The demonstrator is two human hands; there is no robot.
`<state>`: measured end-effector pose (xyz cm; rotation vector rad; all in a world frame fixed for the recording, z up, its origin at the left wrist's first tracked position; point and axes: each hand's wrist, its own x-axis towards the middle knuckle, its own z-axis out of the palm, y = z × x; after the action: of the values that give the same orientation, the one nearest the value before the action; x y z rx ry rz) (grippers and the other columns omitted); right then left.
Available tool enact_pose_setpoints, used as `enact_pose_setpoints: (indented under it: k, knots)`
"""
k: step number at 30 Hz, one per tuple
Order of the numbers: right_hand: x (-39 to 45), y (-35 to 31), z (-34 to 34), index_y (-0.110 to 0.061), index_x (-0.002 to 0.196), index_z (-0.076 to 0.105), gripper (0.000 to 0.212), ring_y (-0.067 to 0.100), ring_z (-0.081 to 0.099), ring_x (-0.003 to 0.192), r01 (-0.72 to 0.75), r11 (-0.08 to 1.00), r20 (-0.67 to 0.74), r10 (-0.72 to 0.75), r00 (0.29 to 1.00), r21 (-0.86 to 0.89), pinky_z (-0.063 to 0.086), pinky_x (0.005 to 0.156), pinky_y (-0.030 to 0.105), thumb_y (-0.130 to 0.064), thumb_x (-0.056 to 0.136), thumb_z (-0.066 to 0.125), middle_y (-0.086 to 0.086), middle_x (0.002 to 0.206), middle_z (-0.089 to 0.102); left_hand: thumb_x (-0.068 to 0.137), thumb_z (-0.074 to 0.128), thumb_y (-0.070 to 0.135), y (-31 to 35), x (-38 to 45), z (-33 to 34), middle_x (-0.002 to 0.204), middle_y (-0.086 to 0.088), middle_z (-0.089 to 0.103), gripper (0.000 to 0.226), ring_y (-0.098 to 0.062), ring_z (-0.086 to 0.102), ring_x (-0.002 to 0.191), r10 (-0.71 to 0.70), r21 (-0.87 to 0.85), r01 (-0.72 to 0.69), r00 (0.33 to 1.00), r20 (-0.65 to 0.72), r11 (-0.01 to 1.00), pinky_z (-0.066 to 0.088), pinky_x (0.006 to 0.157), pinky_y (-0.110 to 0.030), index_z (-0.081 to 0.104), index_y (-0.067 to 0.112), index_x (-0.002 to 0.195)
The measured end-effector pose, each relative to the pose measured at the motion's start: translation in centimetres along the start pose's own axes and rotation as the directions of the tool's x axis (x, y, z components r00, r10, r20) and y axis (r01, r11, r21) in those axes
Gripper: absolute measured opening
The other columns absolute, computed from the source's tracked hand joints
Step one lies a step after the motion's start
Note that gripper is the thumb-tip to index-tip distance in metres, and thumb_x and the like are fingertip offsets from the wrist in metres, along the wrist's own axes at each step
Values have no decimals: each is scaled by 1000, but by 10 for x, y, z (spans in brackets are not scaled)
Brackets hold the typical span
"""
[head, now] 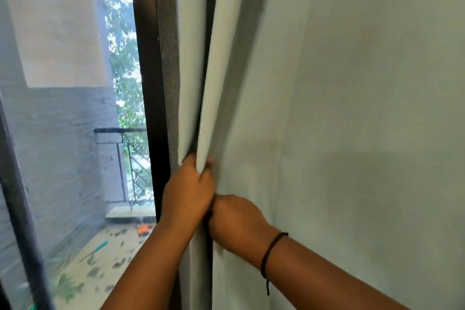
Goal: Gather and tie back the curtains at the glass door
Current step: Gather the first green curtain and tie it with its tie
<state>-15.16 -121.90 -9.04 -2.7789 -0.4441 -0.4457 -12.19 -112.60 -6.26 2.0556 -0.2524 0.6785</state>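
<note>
With the left hand [187,190] clamped on the pale curtain's [327,108] leading folds beside the dark door frame [146,83] and the right hand [236,221] gripping just below, feed further pleats leftward evenly.

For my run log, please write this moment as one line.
stage: gathering | left hand: grips curtain folds | right hand: holds curtain just below, touching left hand | tie: not seen | door frame: left of folds
</note>
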Motion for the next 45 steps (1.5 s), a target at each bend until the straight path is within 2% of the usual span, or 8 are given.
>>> enact_pose_setpoints:
  k: [4,6,10,20,29,35,39,45]
  knots:
    - [0,-8,-24,-30,130,48,36,31,60,99,129,984,6,-130,992,-126,48,82,36,-40,97,39,8,113,64,99,39,38,-19,8,-21,115,-20,64,40,-37,59,103,-59,14,60,993,-104,998,45,84,-37,57,16,127]
    - [1,-4,-46,-35,128,51,46,27,58,105,33,985,-205,-68,976,-170,47,88,38,-59,91,37,1,116,63,98,38,41,-28,15,-34,112,-21,64,40,-38,59,100,-79,74,90,987,-144,993,43,79,-36,59,18,123]
    - [2,13,-95,-28,125,53,47,29,49,109,-254,967,-718,172,675,-7,42,88,40,-53,85,51,6,121,51,97,39,30,-41,22,-55,112,-22,63,34,-40,59,99,-86,168,121,976,-200,978,46,81,-40,59,19,123]
    - [-5,18,-105,-24,141,23,92,31,35,129,-440,877,-551,467,691,192,34,102,48,-73,71,56,8,144,27,96,39,34,-76,76,-145,118,-36,54,45,-55,51,106,-247,136,346,848,-469,928,43,89,-56,56,2,122]
    - [3,29,-114,-27,145,8,114,26,48,120,-193,766,-448,538,714,613,44,99,43,-64,61,75,9,146,28,95,50,25,-41,14,-42,113,-23,64,32,-40,60,103,-20,122,45,981,-194,992,47,82,-40,59,8,120]
    - [7,56,-118,-30,142,15,100,19,58,106,-9,579,-392,563,728,815,48,97,40,-54,67,76,0,121,54,84,68,19,11,-3,-25,138,-2,41,64,-13,47,114,293,-112,-339,908,-299,934,42,87,-28,32,27,136]
    - [7,61,-127,-24,133,34,79,15,62,88,-22,636,-445,564,696,771,52,80,32,-61,72,68,-1,95,62,81,71,23,72,10,-43,137,-10,44,74,-23,49,121,440,-117,-521,804,-400,846,47,94,-39,18,35,131]
    - [4,70,-148,-18,127,51,40,10,57,64,-100,796,-572,509,643,597,47,62,25,-23,88,60,-7,66,57,89,62,36,149,43,-56,136,-13,48,83,-32,54,117,324,-99,-370,892,-314,924,45,97,-45,3,24,147]
